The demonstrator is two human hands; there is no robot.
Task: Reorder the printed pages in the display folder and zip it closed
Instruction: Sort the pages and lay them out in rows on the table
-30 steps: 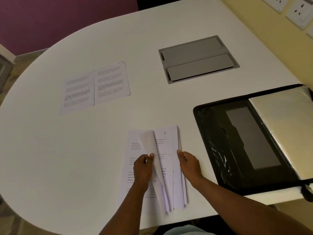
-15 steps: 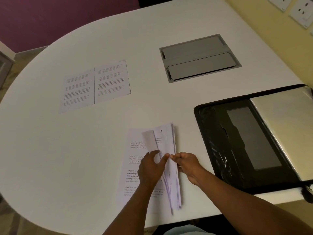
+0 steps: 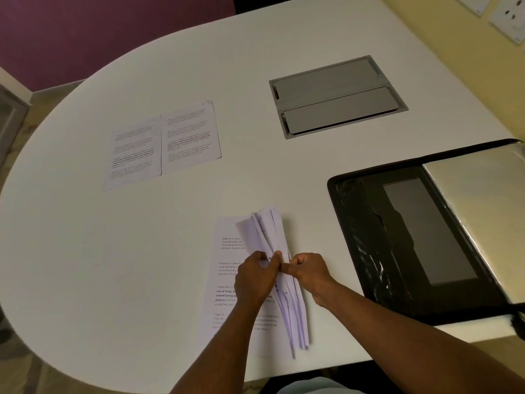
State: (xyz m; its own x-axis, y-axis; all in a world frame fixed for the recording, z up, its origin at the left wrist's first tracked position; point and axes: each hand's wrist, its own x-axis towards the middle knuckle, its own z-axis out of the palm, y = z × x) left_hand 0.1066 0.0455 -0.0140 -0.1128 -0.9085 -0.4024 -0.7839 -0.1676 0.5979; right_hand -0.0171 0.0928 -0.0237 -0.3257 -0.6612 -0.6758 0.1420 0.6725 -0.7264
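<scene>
A sheaf of printed pages [image 3: 270, 231] stands on edge near the table's front, lifted and bunched together over one flat printed page [image 3: 224, 280]. My left hand [image 3: 255, 277] grips the sheaf from the left, thumb against the paper. My right hand [image 3: 306, 271] pinches the same sheaf from the right, fingers curled. Two more printed pages [image 3: 162, 143] lie flat side by side at the far left. The black display folder [image 3: 369, 251] lies open at the right, its zipped rim around a dark inner pocket and a pale sleeve [image 3: 483, 209].
A grey recessed cable hatch [image 3: 338, 95] sits flush in the white table [image 3: 142, 251] at the back centre. A yellow wall with sockets [image 3: 508, 18] runs along the right. The table's rounded edge curves at the left and front.
The pages that lay fanned on the table have been gathered upright into a narrow bunch. My two hands have come together, meeting at the sheaf's middle.
</scene>
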